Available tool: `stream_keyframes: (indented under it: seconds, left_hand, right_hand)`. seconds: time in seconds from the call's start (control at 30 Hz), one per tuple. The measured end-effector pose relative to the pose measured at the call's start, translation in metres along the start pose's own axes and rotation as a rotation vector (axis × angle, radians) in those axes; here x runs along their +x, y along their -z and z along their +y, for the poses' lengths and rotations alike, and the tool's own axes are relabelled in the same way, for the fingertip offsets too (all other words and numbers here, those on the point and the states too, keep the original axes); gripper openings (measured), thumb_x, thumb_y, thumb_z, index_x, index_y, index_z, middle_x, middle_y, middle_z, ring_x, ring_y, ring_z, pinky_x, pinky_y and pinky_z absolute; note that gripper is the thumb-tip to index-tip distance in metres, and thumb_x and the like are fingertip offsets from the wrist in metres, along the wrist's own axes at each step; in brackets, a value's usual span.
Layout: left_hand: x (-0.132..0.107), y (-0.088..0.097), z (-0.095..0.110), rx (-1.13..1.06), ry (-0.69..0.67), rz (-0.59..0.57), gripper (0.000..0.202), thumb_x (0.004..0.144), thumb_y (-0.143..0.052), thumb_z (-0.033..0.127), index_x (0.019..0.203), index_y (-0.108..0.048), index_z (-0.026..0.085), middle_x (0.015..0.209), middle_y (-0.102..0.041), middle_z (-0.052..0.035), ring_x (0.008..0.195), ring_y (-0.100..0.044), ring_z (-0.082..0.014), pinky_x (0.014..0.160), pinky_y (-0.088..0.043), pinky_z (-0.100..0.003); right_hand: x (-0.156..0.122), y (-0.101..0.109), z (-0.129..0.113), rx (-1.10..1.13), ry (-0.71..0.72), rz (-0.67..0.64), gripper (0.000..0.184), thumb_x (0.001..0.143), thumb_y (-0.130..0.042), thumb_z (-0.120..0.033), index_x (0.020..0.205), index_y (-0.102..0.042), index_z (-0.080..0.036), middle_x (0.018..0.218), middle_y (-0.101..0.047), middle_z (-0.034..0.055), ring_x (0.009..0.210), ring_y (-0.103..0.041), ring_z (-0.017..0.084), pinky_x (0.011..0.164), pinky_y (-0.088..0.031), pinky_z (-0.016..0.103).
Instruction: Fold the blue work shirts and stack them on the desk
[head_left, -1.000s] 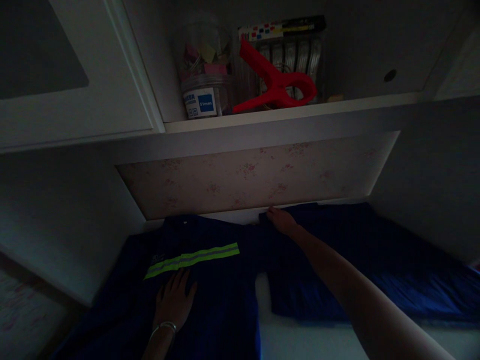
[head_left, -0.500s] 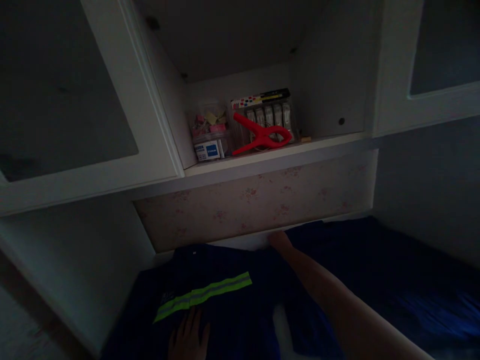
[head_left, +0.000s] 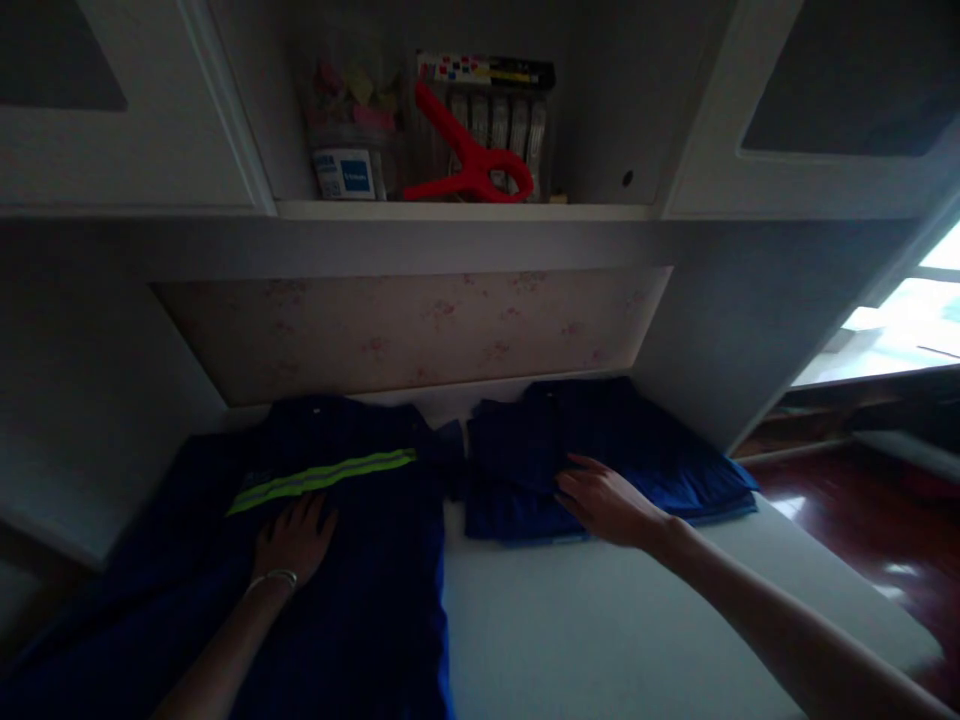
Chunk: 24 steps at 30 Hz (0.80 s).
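A dark blue work jacket (head_left: 375,560) with a yellow-green reflective band (head_left: 322,477) lies spread at the left, collar towards the wall. Palm down on it, just below the band, rests my left hand (head_left: 295,540), fingers apart. My right hand (head_left: 604,500) is at the left part of a folded dark blue garment (head_left: 652,450) on the right. Its fingers are bent and closed against the cloth, though darkness hides the fingertips' exact grip. A narrow gap separates the jacket from the folded garment.
Both garments lie on a pale padded surface (head_left: 600,620). Above runs an open shelf (head_left: 465,211) holding a red spring clamp (head_left: 476,165), a small white-and-blue box (head_left: 345,174) and a clear tub of colourful pieces. A bright window (head_left: 915,310) is at right, above a reddish floor.
My view has tilted down and swung right. My right hand has come back from the wall edge onto the folded garment. My left hand stays flat on the jacket.
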<state>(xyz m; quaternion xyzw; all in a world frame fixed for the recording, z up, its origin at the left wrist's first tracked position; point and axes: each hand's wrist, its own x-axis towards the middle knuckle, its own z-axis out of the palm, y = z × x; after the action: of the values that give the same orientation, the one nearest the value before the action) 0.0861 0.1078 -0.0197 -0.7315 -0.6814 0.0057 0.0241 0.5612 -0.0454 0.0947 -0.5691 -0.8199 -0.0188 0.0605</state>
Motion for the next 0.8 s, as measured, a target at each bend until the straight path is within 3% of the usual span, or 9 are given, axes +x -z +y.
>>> stream_keyframes:
  seconds: [0.1,0.17,0.27,0.33,0.4,0.47,0.57,0.7,0.8]
  left_hand:
    - [-0.001,0.003,0.001,-0.020,-0.028,-0.006,0.065,0.091,-0.020,0.051,0.141,-0.045,0.018,0.152,-0.038,-0.0133,0.133,-0.038,-0.0358,0.105,-0.027,-0.061]
    - [-0.003,0.009,0.007,-0.010,-0.065,0.032,0.062,0.091,-0.023,0.047,0.138,-0.048,0.015,0.149,-0.041,-0.0170,0.130,-0.040,-0.0383,0.104,-0.024,-0.065]
    - [-0.005,0.023,0.030,-0.063,-0.125,0.074,0.056,0.088,-0.031,0.033,0.138,-0.047,0.013,0.149,-0.039,-0.0186,0.135,-0.034,-0.0393,0.108,-0.013,-0.067]
    - [-0.003,0.033,0.056,-0.146,-0.162,0.049,0.053,0.087,-0.036,0.032,0.134,-0.051,0.014,0.146,-0.044,-0.0174,0.135,-0.035,-0.0373,0.111,-0.016,-0.061]
    - [0.002,0.039,0.089,-0.228,-0.212,-0.008,0.049,0.087,-0.039,0.040,0.125,-0.059,0.016,0.138,-0.054,-0.0151,0.131,-0.043,-0.0329,0.111,-0.027,-0.050]
    - [0.010,0.042,0.122,-0.293,-0.248,-0.073,0.054,0.089,-0.038,0.050,0.125,-0.059,0.016,0.133,-0.060,-0.0132,0.124,-0.053,-0.0279,0.105,-0.038,-0.039]
    - [0.023,0.041,0.166,-0.399,-0.239,-0.133,0.065,0.091,-0.033,0.054,0.140,-0.043,0.012,0.132,-0.060,-0.0158,0.115,-0.061,-0.0246,0.095,-0.046,-0.032]
    - [0.037,0.038,0.204,-0.500,-0.252,-0.151,0.070,0.091,-0.036,0.053,0.146,-0.029,0.010,0.136,-0.057,-0.0172,0.117,-0.060,-0.0229,0.095,-0.046,-0.031]
    - [0.044,0.039,0.213,-0.526,-0.331,-0.181,0.073,0.078,-0.061,0.050,0.137,-0.044,0.011,0.138,-0.055,-0.0167,0.124,-0.055,-0.0252,0.103,-0.041,-0.031]
  right_hand:
    - [-0.082,0.019,-0.028,0.246,-0.193,-0.093,0.036,0.099,-0.033,-0.041,0.081,-0.059,-0.023,0.073,-0.062,0.0027,0.069,-0.057,0.017,0.079,-0.045,0.033]
    - [-0.129,0.034,-0.047,0.442,-0.279,-0.268,0.034,0.095,-0.042,-0.048,0.079,-0.061,-0.025,0.072,-0.062,0.0017,0.066,-0.055,0.017,0.062,-0.042,0.029]
    - [-0.173,0.046,-0.066,0.669,-0.254,-0.598,0.018,0.084,-0.061,-0.046,0.084,-0.070,-0.031,0.079,-0.068,0.0000,0.069,-0.059,0.017,0.059,-0.040,0.027]
    - [-0.179,0.038,-0.067,0.825,-0.216,-0.714,0.019,0.082,-0.062,-0.044,0.092,-0.073,-0.032,0.086,-0.071,0.0002,0.074,-0.062,0.018,0.061,-0.042,0.027]
    - [-0.171,0.016,-0.061,0.946,-0.260,-0.629,0.028,0.087,-0.053,-0.046,0.098,-0.071,-0.028,0.089,-0.071,0.0018,0.079,-0.063,0.019,0.066,-0.045,0.027]
    - [-0.156,-0.013,-0.049,0.926,-0.361,-0.399,0.035,0.091,-0.044,-0.047,0.101,-0.068,-0.023,0.093,-0.069,0.0044,0.085,-0.063,0.020,0.074,-0.047,0.028]
    - [-0.143,-0.051,-0.032,0.772,-0.450,-0.154,0.035,0.090,-0.046,-0.041,0.111,-0.063,-0.019,0.109,-0.064,0.0089,0.093,-0.061,0.021,0.083,-0.047,0.032]
    - [-0.148,-0.064,-0.025,0.838,-0.439,-0.141,0.041,0.088,-0.051,-0.034,0.127,-0.055,-0.022,0.121,-0.060,0.0093,0.089,-0.062,0.018,0.081,-0.049,0.031]
    - [-0.154,-0.057,-0.020,1.015,-0.410,-0.202,0.039,0.089,-0.052,-0.034,0.127,-0.055,-0.024,0.115,-0.063,0.0064,0.086,-0.063,0.016,0.078,-0.050,0.028]
